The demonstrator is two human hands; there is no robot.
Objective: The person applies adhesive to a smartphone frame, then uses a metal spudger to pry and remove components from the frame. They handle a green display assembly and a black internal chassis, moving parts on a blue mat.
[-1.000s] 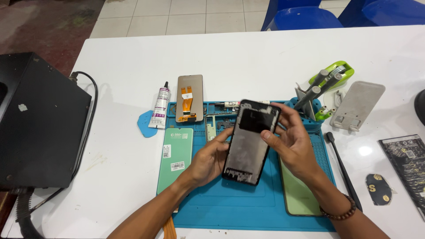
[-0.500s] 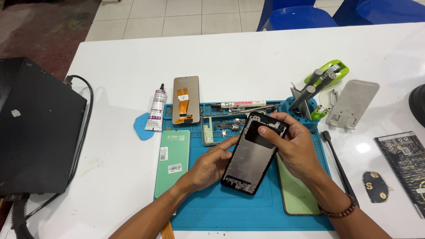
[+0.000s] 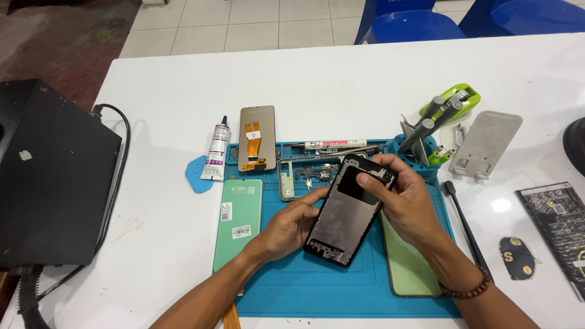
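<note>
Head view: both hands grasp a black rectangular phone frame (image 3: 349,210), tilted above the blue silicone work mat (image 3: 317,286). The left hand (image 3: 291,224) supports its left edge; the right hand (image 3: 403,198) pinches its far end, forefinger pressing on top.

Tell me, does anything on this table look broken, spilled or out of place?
Nothing looks spilled. The phone frame held by the left hand and right hand is stripped to a bare shell, and a loose screen panel lies with its orange ribbon cable exposed. That looks like orderly disassembly on the blue mat, not damage.
</note>
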